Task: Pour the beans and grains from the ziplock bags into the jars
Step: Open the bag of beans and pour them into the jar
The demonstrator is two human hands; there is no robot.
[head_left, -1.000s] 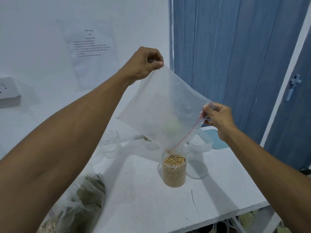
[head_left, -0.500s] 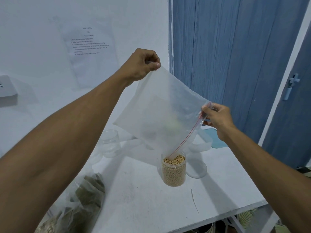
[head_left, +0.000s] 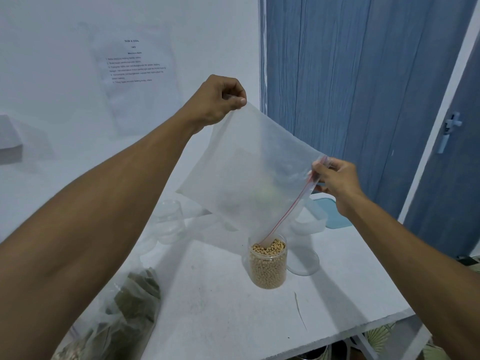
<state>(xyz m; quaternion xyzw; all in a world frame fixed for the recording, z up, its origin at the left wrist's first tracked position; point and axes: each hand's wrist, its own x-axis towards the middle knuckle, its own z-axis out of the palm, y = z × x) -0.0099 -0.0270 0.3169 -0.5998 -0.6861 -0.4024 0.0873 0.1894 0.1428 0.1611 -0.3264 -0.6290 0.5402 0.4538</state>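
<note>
The clear ziplock bag [head_left: 254, 172] is held up over the table [head_left: 220, 307]. It is tipped so that one corner of its red-striped mouth points down into the open jar of soybeans [head_left: 268, 266]. It seems to be held this way so that any last beans slide into the jar and not onto the table. The bag looks empty and the jar is filled almost to the rim, so this pour is judged to be nearly done. The bag's far corner is pinched between the thumb and curled fingers of the left hand [head_left: 218, 100], which is lifted high to make the slope. The mouth end is pinched lower down by the right hand [head_left: 335, 180], likely to keep it aimed. An empty jar [head_left: 170, 222] and a bag of dried leaves [head_left: 130, 307] are left waiting nearby. Since a second ago almost nothing has been moved: the same corners are pinched, and only the bag's low corner is dipped a little deeper into the jar.
</note>
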